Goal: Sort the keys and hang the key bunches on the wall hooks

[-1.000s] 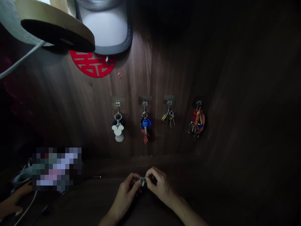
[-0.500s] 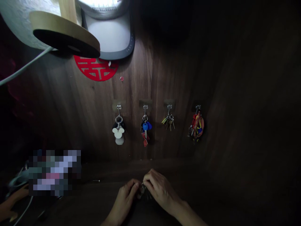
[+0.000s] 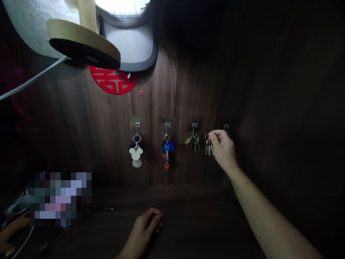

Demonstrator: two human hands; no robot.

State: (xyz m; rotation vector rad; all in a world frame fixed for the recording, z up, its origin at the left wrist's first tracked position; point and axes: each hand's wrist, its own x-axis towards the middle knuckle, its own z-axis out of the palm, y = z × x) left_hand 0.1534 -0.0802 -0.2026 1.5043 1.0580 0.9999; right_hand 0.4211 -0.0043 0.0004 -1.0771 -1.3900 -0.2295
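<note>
Keys (image 3: 209, 149) higher now — dark wooden panel (image 3: 183, 93)

Right hand (image 3: 223, 146) blocks rightmost hook (image 3: 226, 126); gaps separate the other 3.

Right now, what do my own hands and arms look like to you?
Your left hand and right hand are both bare, with no gloves. No sleeve shows on the right forearm down to the picture's edge, nor on the short stretch of left wrist in view. I see no watch, bracelet or ring, though some fingers are hidden.
</note>
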